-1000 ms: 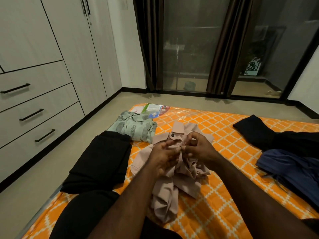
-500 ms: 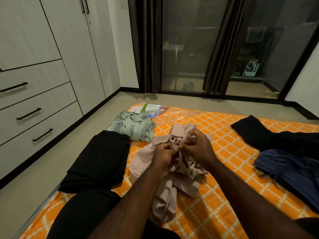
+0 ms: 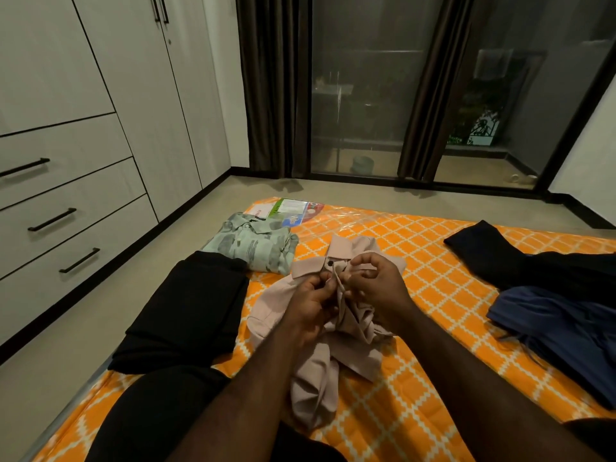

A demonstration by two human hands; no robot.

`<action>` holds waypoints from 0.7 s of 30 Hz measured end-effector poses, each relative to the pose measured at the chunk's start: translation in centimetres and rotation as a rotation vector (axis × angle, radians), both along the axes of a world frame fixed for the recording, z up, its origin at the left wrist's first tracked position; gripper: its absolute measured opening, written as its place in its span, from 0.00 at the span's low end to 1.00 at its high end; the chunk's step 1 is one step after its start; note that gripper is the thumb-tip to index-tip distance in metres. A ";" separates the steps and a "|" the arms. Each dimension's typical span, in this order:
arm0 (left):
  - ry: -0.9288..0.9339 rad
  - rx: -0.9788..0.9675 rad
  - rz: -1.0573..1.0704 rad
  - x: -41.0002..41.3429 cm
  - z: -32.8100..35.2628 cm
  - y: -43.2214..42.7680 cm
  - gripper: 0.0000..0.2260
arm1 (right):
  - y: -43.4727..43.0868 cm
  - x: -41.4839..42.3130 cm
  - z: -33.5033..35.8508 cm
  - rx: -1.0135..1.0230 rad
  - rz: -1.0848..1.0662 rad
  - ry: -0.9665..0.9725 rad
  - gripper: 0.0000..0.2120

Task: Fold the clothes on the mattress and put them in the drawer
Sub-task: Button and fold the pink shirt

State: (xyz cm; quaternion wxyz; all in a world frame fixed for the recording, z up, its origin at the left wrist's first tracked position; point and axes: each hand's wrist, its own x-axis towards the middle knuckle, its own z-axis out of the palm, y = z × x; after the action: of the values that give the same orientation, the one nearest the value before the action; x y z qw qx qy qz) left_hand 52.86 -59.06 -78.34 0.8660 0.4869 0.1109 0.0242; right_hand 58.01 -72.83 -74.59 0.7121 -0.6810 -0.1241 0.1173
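The task was partly done, with most of it left. On the orange mattress (image 3: 416, 378), a green patterned shirt (image 3: 253, 245) lay folded near the far left corner, and a black garment (image 3: 190, 308) lay folded flat just beside it along the left edge. These two looked ready to go. The beige shirt (image 3: 316, 385) was the piece in hand. It lay crumpled in the middle of the mattress with its collar pointing away from the person. The left hand (image 3: 310, 301) and the right hand (image 3: 376, 285) were both curled and pinching the shirt front just below the collar, by a dark button. Whether they were fastening or undoing it could not be told, as the fingers hid the buttonhole.

To the right lay a second black garment (image 3: 493, 255) and a blue garment (image 3: 560, 325), both loose and unfolded. The three drawers (image 3: 66, 211) in the wardrobe at left were all shut, so nothing visible had been put away. By my reckoning three pieces needed folding, then every piece had to be carried to a drawer.
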 end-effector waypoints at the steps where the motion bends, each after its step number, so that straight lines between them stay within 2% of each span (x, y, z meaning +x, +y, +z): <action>1: -0.021 -0.001 -0.025 0.1 0.0 0.1 0.08 | -0.2 0.0 0.1 0.006 0.018 0.012 0.14; 6: -0.055 0.001 -0.108 0.1 -0.1 0.7 0.10 | -0.9 0.2 1.2 0.021 0.112 -0.001 0.14; 11: -0.067 -0.030 -0.173 -0.4 0.2 0.8 0.05 | -2.0 0.7 1.7 0.037 0.318 0.122 0.16; 14: -0.059 -0.034 -0.154 -0.3 0.5 0.7 0.05 | -2.2 0.8 1.7 0.000 0.369 0.089 0.15; 16: -0.038 -0.025 -0.024 0.0 0.6 0.5 0.04 | -1.8 0.8 1.3 -0.050 0.321 0.001 0.14; 18: 0.017 0.033 0.231 0.3 0.5 -0.1 0.09 | -0.7 0.5 0.2 -0.133 0.150 -0.118 0.13; 20: 0.055 0.186 0.439 0.7 -0.3 -0.9 0.14 | 0.9 -0.4 -0.9 -0.206 -0.056 -0.220 0.14; 21: 0.062 0.280 0.474 0.6 -0.4 -1.4 0.14 | 1.7 -0.9 -1.4 -0.231 -0.137 -0.263 0.14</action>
State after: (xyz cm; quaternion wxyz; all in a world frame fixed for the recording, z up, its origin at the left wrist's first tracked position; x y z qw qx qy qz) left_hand 53.43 -60.48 -78.78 0.7568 0.5628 0.2437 0.2263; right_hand 57.13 -71.15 -75.98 0.6129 -0.7747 -0.1554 -0.0080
